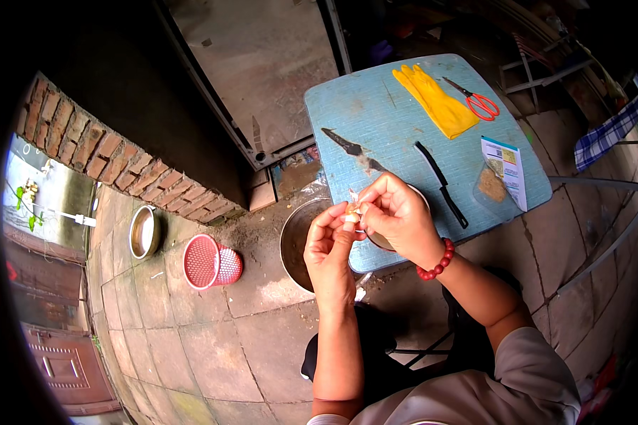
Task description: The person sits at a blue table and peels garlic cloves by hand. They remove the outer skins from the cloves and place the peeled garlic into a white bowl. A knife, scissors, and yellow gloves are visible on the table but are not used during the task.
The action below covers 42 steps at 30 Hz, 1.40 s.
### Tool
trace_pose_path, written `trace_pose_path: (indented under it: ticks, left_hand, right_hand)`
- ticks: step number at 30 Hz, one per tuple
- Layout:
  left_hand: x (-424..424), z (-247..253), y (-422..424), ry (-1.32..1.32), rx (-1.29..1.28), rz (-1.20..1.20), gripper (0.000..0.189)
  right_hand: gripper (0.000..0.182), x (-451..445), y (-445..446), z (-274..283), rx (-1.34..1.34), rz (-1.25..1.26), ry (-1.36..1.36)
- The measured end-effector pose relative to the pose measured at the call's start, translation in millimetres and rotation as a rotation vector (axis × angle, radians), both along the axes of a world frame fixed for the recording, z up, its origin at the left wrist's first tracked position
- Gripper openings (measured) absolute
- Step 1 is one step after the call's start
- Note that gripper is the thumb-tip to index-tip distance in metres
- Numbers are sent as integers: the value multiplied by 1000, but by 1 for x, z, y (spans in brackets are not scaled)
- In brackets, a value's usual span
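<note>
My left hand (330,252) pinches a small pale piece, likely a garlic clove (353,217), between thumb and fingertips. From the other side, my right hand (401,218) grips the same piece and its thin papery skin. Both hands are raised over the near left edge of a blue table (361,101). Under my right hand stands a bowl (381,243), mostly hidden. Left of the table, a wide metal basin (296,249) lies partly behind my left hand. A black-handled knife (440,183) rests on the table beyond my right hand.
On the table lie a yellow rubber glove (436,103), red-handled scissors (478,103) and a printed packet (502,175) with brown contents. A pink plastic basket (212,261) and metal bowl (144,232) stand on the paved floor. A brick wall end (122,159) juts in at left.
</note>
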<state>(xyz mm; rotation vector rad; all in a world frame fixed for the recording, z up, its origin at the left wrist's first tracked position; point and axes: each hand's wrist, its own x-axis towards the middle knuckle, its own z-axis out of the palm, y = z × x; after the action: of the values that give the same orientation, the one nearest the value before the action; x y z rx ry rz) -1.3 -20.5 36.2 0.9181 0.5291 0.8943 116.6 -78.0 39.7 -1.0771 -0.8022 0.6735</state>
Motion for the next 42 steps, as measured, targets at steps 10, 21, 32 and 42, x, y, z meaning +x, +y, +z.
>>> trace_pose_path:
  ticks: [10,21,32,42]
  left_hand:
    - [-13,-1,17,-127,-248,64,34]
    - [-19,0,20,-14,44,147,29]
    - [0,7,-7,104,96,95,32]
    - [-5,0,-2,-87,-54,42,34]
  right_hand:
    - [9,4,4,-6,-19,43,84]
    - [20,-8,1,-2,-281,106,-510]
    - [12,2,-1,9,-118,191,95]
    - [14,6,-2,10,-89,337,157]
